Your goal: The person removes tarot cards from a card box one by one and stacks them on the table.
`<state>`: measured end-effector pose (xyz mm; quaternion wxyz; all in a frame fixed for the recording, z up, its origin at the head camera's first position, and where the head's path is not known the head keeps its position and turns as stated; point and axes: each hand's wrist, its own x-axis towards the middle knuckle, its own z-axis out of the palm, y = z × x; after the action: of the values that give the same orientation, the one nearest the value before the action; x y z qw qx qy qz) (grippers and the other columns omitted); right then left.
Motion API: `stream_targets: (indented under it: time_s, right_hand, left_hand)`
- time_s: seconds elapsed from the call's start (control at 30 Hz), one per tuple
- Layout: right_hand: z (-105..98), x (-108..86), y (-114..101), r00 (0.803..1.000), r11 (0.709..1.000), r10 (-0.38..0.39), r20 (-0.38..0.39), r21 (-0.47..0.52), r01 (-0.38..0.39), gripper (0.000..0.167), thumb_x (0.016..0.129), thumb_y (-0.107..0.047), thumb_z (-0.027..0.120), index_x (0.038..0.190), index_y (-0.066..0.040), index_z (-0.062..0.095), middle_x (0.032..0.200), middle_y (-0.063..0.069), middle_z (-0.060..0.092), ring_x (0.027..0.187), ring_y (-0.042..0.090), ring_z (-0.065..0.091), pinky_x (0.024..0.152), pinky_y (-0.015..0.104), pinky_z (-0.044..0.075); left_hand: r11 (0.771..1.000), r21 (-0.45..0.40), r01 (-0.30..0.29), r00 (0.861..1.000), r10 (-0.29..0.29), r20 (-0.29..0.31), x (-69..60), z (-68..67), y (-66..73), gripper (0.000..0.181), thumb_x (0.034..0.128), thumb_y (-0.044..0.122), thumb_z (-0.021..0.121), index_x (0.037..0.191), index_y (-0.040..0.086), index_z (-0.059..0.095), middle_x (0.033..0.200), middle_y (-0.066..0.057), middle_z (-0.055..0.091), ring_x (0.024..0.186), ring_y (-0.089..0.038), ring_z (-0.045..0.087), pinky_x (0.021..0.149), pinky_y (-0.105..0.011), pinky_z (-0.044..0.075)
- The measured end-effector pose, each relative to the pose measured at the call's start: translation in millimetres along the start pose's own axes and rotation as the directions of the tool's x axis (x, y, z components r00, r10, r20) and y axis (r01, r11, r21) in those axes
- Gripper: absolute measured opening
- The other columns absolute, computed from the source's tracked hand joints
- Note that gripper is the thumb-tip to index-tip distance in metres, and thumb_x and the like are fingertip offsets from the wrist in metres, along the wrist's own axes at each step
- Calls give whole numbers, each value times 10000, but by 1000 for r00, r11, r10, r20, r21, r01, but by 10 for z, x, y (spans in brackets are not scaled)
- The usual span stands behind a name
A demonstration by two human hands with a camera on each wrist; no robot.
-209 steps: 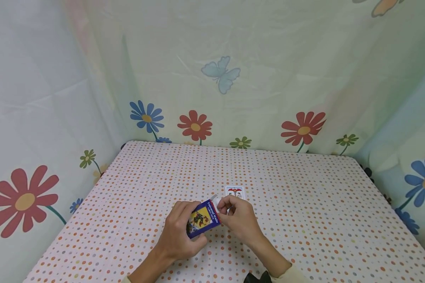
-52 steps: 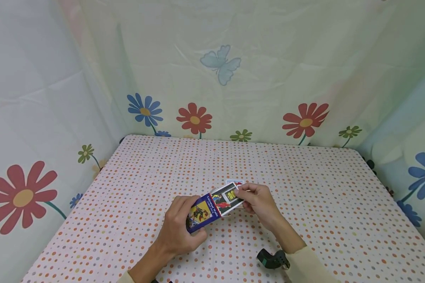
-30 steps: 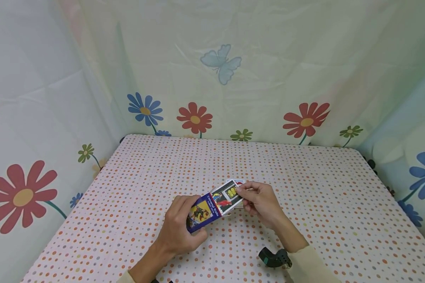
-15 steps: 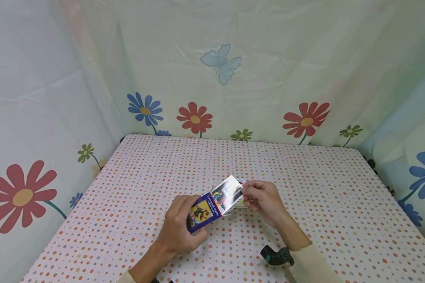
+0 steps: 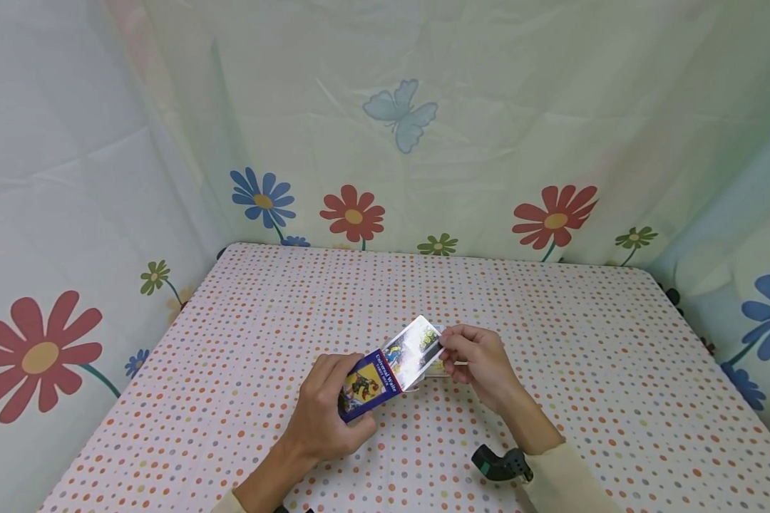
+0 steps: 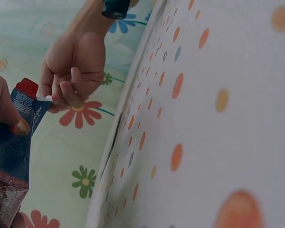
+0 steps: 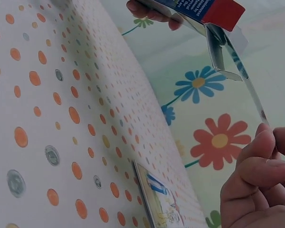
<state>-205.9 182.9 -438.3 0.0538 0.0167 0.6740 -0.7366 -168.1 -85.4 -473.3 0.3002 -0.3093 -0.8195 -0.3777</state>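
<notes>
My left hand [image 5: 324, 417] grips a dark blue card box [image 5: 366, 387], whose front reads "Universal Waite" beside a yellow picture. From the box's upper right end a shiny picture card [image 5: 412, 350] sticks out, glare on its face. My right hand [image 5: 484, 363] pinches that card's far right corner between thumb and fingers. In the right wrist view the card [image 7: 249, 88] appears edge-on, leading from the box [image 7: 206, 10] with its flaps open. Several cards [image 7: 157, 194] lie in a low pile on the table, mostly hidden behind the held card in the head view.
The table has a dotted cloth [image 5: 282, 299]. Behind and beside it hang curtains [image 5: 475, 128] with flowers and a butterfly. A black device [image 5: 502, 464] is near my right sleeve. Dark objects [image 5: 672, 296] show past the table's right edge.
Since a second ago, my right hand has shifted slightly right, and the card has tilted up and sticks out a little farther. Glare now covers it. The left hand and box have stayed put.
</notes>
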Motion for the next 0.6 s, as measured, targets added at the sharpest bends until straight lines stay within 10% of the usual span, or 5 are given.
stream_targets:
  time_s: [0.6]
  right_hand:
    - [73,-25,34,1000,978,-14,15,206,10,66,942,7,588,1008,5,589,704,31,630,534,85,545,440,158,401]
  left_hand:
    - [1000,-6,3,1000,-3,-3,4,-9,1,690,596,211,714,1258,34,635,1049,-42,636,872,-128,550,658,-190,521]
